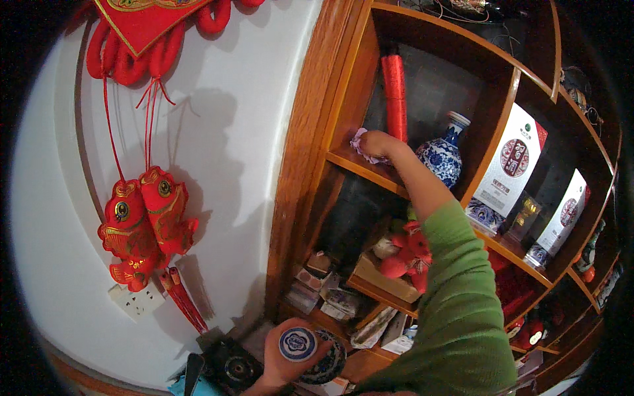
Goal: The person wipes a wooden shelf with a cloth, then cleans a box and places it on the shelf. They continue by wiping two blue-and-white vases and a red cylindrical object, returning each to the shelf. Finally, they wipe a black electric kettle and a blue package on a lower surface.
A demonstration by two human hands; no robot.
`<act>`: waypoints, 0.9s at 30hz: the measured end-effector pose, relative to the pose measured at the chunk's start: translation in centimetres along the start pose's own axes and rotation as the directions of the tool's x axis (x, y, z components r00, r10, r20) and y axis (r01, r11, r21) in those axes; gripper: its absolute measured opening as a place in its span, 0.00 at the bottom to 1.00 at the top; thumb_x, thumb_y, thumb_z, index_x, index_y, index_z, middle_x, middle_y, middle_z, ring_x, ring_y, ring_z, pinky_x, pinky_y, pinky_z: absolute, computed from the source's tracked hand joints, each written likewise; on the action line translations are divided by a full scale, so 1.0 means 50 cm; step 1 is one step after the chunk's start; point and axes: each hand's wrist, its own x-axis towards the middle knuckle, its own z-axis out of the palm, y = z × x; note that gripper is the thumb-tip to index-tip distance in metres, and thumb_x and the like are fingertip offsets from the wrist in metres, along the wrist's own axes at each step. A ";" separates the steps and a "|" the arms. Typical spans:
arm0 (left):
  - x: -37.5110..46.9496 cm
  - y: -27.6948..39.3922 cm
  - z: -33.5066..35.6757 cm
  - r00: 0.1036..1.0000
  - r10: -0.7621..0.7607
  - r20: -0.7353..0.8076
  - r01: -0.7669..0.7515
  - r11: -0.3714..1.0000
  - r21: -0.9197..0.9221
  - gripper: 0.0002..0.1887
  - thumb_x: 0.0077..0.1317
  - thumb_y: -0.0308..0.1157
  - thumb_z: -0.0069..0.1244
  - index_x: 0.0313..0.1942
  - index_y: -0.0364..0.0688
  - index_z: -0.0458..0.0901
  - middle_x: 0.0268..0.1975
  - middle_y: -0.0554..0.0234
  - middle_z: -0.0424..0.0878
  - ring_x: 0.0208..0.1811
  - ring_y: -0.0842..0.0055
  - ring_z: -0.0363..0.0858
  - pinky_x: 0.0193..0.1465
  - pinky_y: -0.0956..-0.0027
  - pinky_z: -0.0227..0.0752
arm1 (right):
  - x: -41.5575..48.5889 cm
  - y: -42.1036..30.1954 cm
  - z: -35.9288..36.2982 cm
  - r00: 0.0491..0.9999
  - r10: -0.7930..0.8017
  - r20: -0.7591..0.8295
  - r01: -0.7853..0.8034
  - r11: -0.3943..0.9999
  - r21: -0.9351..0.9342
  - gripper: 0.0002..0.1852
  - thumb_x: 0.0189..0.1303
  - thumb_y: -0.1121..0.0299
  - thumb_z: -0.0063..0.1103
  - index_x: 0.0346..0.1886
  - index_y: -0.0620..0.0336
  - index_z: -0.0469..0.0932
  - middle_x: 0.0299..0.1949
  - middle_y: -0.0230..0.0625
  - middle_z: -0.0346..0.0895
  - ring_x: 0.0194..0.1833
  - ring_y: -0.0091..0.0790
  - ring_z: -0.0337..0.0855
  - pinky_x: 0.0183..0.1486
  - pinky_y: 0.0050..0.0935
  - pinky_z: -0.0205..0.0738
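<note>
My right hand reaches into an upper compartment of the wooden shelf unit and presses a crumpled pale purple cloth on the shelf board, near its left side. Behind my wrist stands a rolled red item, upright. Just right of my forearm is a blue-and-white porcelain vase, partly hidden by it. Low in the view, my left hand grips a second blue-and-white porcelain vessel around its neck. Its round patterned top faces me.
White printed boxes stand in the compartment to the right. Below are red plush ornaments and small boxes. Red fabric fish hang on the white wall, near a power socket. A black device sits at the bottom.
</note>
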 end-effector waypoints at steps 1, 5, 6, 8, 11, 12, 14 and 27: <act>-0.003 -0.002 0.000 1.000 -0.017 -0.011 0.017 1.000 -0.013 0.20 0.47 0.28 0.73 0.37 0.40 0.78 0.34 0.65 0.83 0.36 0.78 0.82 0.43 0.71 0.77 | 0.012 0.014 0.004 0.999 0.036 -0.012 -0.036 0.999 -0.003 0.16 0.59 0.60 0.55 0.37 0.62 0.85 0.41 0.45 0.85 0.40 0.48 0.85 0.42 0.43 0.78; -0.013 -0.005 -0.014 0.999 -0.032 -0.011 0.032 0.999 0.008 0.21 0.46 0.27 0.73 0.38 0.39 0.79 0.34 0.65 0.83 0.37 0.79 0.82 0.44 0.71 0.77 | 0.038 0.006 -0.005 0.981 0.160 0.107 -0.172 0.977 0.124 0.17 0.59 0.56 0.57 0.38 0.60 0.86 0.44 0.46 0.85 0.45 0.47 0.84 0.49 0.41 0.77; -0.016 -0.006 -0.016 0.999 -0.030 -0.012 0.030 0.999 0.023 0.21 0.46 0.27 0.73 0.38 0.39 0.79 0.34 0.65 0.83 0.37 0.79 0.82 0.43 0.71 0.77 | 0.040 0.001 -0.003 0.984 0.134 0.115 -0.145 0.985 0.089 0.18 0.59 0.55 0.58 0.40 0.60 0.85 0.45 0.47 0.85 0.47 0.48 0.84 0.50 0.41 0.76; -0.022 -0.005 -0.017 1.000 -0.017 -0.016 0.018 0.999 0.049 0.21 0.46 0.27 0.73 0.38 0.39 0.79 0.34 0.65 0.83 0.36 0.79 0.82 0.43 0.71 0.77 | 0.026 -0.006 0.012 0.985 0.171 -0.020 -0.169 0.983 0.072 0.20 0.60 0.53 0.59 0.45 0.59 0.84 0.47 0.49 0.83 0.50 0.49 0.83 0.53 0.41 0.75; -0.024 0.001 -0.010 0.998 0.023 -0.052 -0.020 0.997 0.076 0.20 0.47 0.28 0.72 0.37 0.40 0.79 0.34 0.65 0.83 0.35 0.80 0.82 0.41 0.72 0.77 | -0.018 -0.049 0.020 0.945 0.194 -0.264 -0.156 0.975 0.159 0.23 0.61 0.53 0.59 0.53 0.59 0.79 0.51 0.52 0.81 0.53 0.52 0.81 0.56 0.42 0.73; -0.021 0.000 -0.002 0.997 0.042 -0.060 -0.036 0.995 0.090 0.19 0.47 0.28 0.72 0.37 0.40 0.79 0.33 0.66 0.84 0.35 0.80 0.82 0.41 0.72 0.77 | -0.029 -0.048 0.012 0.966 0.119 -0.229 -0.073 0.977 0.200 0.24 0.61 0.54 0.58 0.55 0.60 0.77 0.53 0.53 0.79 0.54 0.54 0.80 0.57 0.43 0.73; -0.014 0.001 0.015 0.998 0.059 -0.036 -0.055 0.993 0.101 0.18 0.48 0.29 0.72 0.35 0.41 0.79 0.33 0.66 0.84 0.34 0.80 0.82 0.40 0.73 0.77 | -0.060 -0.041 0.001 0.978 -0.008 -0.207 0.068 0.955 0.287 0.25 0.62 0.55 0.58 0.58 0.61 0.74 0.55 0.55 0.77 0.55 0.55 0.78 0.57 0.44 0.72; 0.012 0.039 0.047 0.991 0.110 0.080 -0.107 0.994 -0.037 0.15 0.50 0.31 0.71 0.30 0.41 0.79 0.29 0.68 0.83 0.32 0.81 0.81 0.39 0.72 0.76 | -0.431 -0.137 -0.018 0.841 -0.246 -0.482 0.044 0.919 -0.393 0.20 0.55 0.73 0.58 0.53 0.62 0.74 0.47 0.43 0.74 0.45 0.46 0.75 0.52 0.38 0.73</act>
